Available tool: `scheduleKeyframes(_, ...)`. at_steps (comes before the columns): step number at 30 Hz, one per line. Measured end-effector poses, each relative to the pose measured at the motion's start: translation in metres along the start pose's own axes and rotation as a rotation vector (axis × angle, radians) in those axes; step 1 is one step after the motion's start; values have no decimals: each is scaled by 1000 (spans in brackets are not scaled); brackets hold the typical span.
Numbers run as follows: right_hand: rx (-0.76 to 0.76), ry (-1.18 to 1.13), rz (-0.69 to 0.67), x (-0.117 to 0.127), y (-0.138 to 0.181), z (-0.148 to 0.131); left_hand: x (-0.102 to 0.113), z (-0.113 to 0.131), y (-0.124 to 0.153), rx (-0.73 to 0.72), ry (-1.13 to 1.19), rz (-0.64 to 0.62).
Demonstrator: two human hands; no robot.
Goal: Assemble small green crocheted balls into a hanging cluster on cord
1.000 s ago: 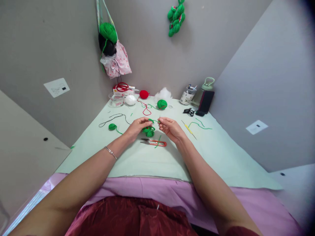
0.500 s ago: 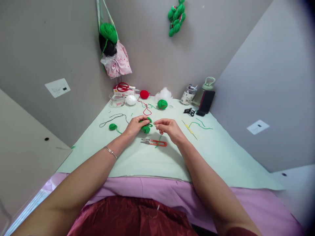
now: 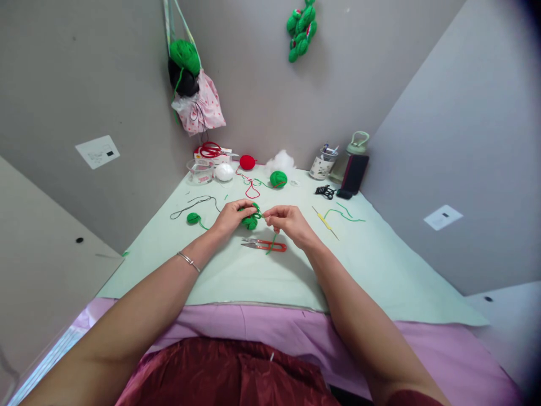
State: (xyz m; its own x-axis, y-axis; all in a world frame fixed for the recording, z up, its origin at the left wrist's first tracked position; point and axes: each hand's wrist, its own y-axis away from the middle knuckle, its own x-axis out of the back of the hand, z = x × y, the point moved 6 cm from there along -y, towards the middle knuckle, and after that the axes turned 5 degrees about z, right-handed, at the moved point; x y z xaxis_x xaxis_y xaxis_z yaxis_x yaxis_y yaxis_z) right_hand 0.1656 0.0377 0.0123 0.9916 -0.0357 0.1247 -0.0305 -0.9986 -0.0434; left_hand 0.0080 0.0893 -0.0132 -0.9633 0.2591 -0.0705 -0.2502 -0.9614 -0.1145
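My left hand (image 3: 230,216) is closed around a small green crocheted piece (image 3: 250,220) just above the pale green mat (image 3: 253,270). My right hand (image 3: 287,221) pinches at the piece's right side, fingers pressed together on a needle too thin to see clearly, with green yarn running from it. Red-handled thread snips (image 3: 265,245) lie on the mat just below both hands.
A small green ball (image 3: 193,218) and black cord (image 3: 192,204) lie left. Behind are green yarn (image 3: 278,179), red yarn (image 3: 247,162), a white ball (image 3: 224,171), stuffing (image 3: 280,160), a clear cup (image 3: 199,171), a jar (image 3: 321,165), a bottle (image 3: 354,149). A crochet hook (image 3: 325,223) lies right.
My right hand moved left from holding the needle up to pinching against the green piece. My left hand lifted the piece slightly and closed in on it.
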Motion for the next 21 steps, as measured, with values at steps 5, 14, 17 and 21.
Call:
scheduleKeyframes(5,-44,-36,-5,0,0,0,1,9,0,-77,-100,-10)
scheduleKeyframes(14,6,-77,3,0,0,1,-3,9,3,-29,-87,-101)
scheduleKeyframes(17,62,-73,5,0,1,-2,-5,7,5,51,23,-155)
scheduleKeyframes(21,124,-78,36,0,1,-4,-7,6,5,75,102,-171)
